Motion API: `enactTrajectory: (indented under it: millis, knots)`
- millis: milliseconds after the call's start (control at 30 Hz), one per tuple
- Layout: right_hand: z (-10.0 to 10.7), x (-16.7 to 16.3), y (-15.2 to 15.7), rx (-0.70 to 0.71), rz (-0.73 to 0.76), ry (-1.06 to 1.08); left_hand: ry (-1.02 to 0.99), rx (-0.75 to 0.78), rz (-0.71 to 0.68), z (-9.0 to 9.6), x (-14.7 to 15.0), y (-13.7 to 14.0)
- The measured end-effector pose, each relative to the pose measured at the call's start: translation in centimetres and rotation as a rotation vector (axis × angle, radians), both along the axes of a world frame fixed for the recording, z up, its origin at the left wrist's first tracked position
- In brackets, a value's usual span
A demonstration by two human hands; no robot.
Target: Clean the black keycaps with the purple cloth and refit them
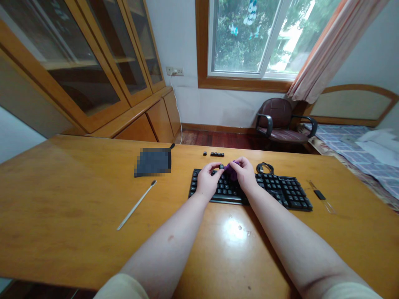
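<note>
Over the black keyboard (229, 192), both hands meet close together. My left hand (209, 177) pinches a small black keycap (221, 166) between thumb and fingertips. A crumpled purple cloth (231, 171) is gripped in my right hand (245, 174), its edge up against the keycap. Part of the keyboard is hidden beneath my hands and wrists. Behind it, a single loose keycap (205, 153) lies beside a short row of several keycaps (217, 154).
A white-handled brush (136, 206) and a dark pouch (153, 162) lie left on the wooden table (77, 207). Behind the keyboard is a coiled black cable (264, 168). A wire keycap puller (319, 195) lies right. Beyond the table stands an armchair (277, 120).
</note>
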State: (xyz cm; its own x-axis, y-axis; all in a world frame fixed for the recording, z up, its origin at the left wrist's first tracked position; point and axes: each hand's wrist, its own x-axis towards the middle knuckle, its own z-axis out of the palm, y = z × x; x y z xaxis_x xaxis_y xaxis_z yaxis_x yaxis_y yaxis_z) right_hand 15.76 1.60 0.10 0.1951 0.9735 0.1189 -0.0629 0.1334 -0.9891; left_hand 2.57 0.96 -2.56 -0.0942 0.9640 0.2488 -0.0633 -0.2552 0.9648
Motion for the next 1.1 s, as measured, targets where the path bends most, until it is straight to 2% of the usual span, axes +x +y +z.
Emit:
enactTrajectory:
  millis: [133, 200, 333, 433, 667, 767, 900, 967, 1033, 1100]
  knots:
    - [0.5, 0.6, 0.0, 0.08, -0.008, -0.098, -0.025, -0.016, -0.046, 0.4, -0.1, -0.2]
    - [1.1, 1.0, -0.2, 0.176, 0.043, -0.257, -0.012, -0.022, -0.062, 0.8, -0.2, -0.4]
    - [2.4, 1.5, -0.6, 0.384, 0.308, -0.656, -0.014, -0.015, -0.105, 1.3, -0.6, -0.7]
    - [2.9, 1.6, -0.7, 0.436, 0.442, -0.741, -0.034, -0.018, -0.129, 1.3, -0.7, -0.7]
    - [2.8, 1.2, -0.8, 0.401, 0.479, -0.741, -0.017, 0.0, -0.177, 1.1, -0.7, -0.8]
    - [3.0, 1.1, -1.0, 0.333, 0.457, -0.738, 0.023, -0.003, -0.193, 1.2, -0.7, -1.0]
    - [2.9, 1.7, -0.5, 0.17, 0.212, -0.703, 0.04, 0.024, -0.189, 0.9, -0.6, -0.9]
    - [2.5, 2.3, 0.0, 0.105, 0.135, -0.678, 0.006, 0.028, -0.168, 0.7, -0.5, -0.7]
    - [2.0, 2.8, 0.5, 0.056, 0.159, -0.743, -0.019, 0.019, -0.146, 0.4, -0.4, -0.5]
    - [1.4, 3.1, 1.0, 0.035, 0.229, -0.896, -0.028, 0.018, -0.135, 0.2, -0.4, -0.4]
